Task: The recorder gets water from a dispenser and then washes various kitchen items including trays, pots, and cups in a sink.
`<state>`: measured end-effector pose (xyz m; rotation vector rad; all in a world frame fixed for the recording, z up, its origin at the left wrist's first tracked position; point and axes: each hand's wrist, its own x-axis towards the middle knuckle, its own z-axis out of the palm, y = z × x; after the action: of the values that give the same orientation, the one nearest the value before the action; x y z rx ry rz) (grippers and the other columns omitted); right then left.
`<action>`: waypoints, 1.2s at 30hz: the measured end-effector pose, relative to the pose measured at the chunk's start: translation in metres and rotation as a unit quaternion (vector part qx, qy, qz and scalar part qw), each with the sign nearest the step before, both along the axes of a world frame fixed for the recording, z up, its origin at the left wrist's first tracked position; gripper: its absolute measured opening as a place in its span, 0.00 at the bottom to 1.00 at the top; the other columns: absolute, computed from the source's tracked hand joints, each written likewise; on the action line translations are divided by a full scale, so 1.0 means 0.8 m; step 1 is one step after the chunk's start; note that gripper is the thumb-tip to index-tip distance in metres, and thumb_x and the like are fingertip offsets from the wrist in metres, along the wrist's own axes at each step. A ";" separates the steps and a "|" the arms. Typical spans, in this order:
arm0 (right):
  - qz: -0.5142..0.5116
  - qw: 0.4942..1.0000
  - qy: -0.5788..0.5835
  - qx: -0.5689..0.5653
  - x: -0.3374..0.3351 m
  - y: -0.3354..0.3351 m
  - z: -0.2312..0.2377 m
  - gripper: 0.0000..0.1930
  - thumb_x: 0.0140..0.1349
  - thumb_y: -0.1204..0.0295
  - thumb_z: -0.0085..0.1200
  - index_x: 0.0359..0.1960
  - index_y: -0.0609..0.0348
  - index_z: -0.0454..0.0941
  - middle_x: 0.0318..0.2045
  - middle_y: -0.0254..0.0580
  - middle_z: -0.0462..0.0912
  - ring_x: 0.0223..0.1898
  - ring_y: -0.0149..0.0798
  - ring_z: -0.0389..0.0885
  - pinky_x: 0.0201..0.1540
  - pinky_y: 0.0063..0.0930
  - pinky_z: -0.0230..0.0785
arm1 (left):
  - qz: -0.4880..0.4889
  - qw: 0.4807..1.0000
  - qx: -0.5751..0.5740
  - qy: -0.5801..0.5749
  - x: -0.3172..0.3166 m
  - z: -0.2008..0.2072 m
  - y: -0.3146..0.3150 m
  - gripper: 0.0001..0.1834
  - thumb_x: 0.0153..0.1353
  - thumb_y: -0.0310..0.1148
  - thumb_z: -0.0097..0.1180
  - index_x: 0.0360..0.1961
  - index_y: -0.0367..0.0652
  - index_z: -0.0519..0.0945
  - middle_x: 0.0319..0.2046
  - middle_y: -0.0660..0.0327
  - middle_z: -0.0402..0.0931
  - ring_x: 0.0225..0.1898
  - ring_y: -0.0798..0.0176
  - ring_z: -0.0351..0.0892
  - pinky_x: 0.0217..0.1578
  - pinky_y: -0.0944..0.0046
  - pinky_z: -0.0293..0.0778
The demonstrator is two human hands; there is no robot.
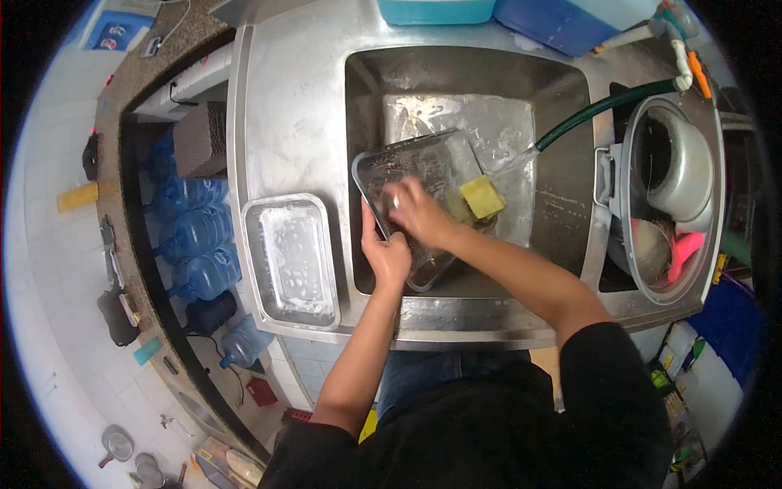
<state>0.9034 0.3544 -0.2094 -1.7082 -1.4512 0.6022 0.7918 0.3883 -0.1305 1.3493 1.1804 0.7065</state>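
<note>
Steel everywhere under me: a stainless table (293, 98) with a deep sink (562, 204) sunk into its middle, wet and streaked with suds. I stand square to its front edge, both forearms reaching in over the rim.

My left hand (386, 254) has its fingers clamped on the near edge of a rectangular metal tray (423, 163), which stands tilted in the sink, its far corner raised toward the back wall. My right hand (419, 213) lies flat against the tray's inner face; its fingers look blurred, so I cannot tell whether they are curled on anything or spread. Just beside that hand, on the tray's right edge, sits a yellow sponge (482, 196).

A dark green hose (607, 106) comes in from the right and ends over the sink near the sponge. On the table to the left of the sink lies a second metal tray (292, 261), flat, soapy, well apart from my hands. To the right a large round metal basin (676, 196) holds an upturned pot and something pink.

At the back of the table stand a teal tub (436, 10) and a blue container (554, 20). On the floor to my left, behind a dark counter edge, several blue water bottles (195, 236) lie together. The floor beyond is pale tile.
</note>
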 end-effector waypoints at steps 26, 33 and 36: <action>0.005 0.972 0.104 -0.211 0.062 0.009 -0.040 0.30 0.65 0.62 0.51 0.65 0.57 0.55 0.59 0.64 0.57 0.56 0.67 0.68 0.60 0.47 0.63 | 0.003 0.998 0.032 0.049 0.005 0.010 -0.012 0.40 0.49 0.09 0.44 0.68 0.34 0.58 0.60 0.54 0.68 0.59 0.62 0.68 0.59 0.68 0.60; -0.017 0.962 0.023 -0.271 0.038 -0.033 -0.042 0.31 0.67 0.62 0.48 0.67 0.59 0.50 0.57 0.75 0.59 0.57 0.70 0.64 0.60 0.50 0.60 | 0.013 0.993 0.083 0.083 -0.009 -0.004 -0.002 0.40 0.49 0.10 0.44 0.68 0.32 0.59 0.59 0.52 0.69 0.56 0.62 0.70 0.57 0.68 0.62; -0.081 0.964 0.039 -0.251 0.086 -0.067 -0.121 0.31 0.65 0.62 0.52 0.63 0.63 0.54 0.56 0.73 0.63 0.56 0.69 0.65 0.58 0.50 0.62 | 0.000 0.995 0.069 0.079 0.008 -0.004 -0.008 0.40 0.48 0.09 0.43 0.68 0.32 0.58 0.59 0.52 0.69 0.56 0.61 0.71 0.57 0.68 0.62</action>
<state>0.9723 0.3010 -0.3059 -2.1375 -1.1463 0.9951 0.7980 0.3822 -0.1335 1.5429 1.2750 0.7031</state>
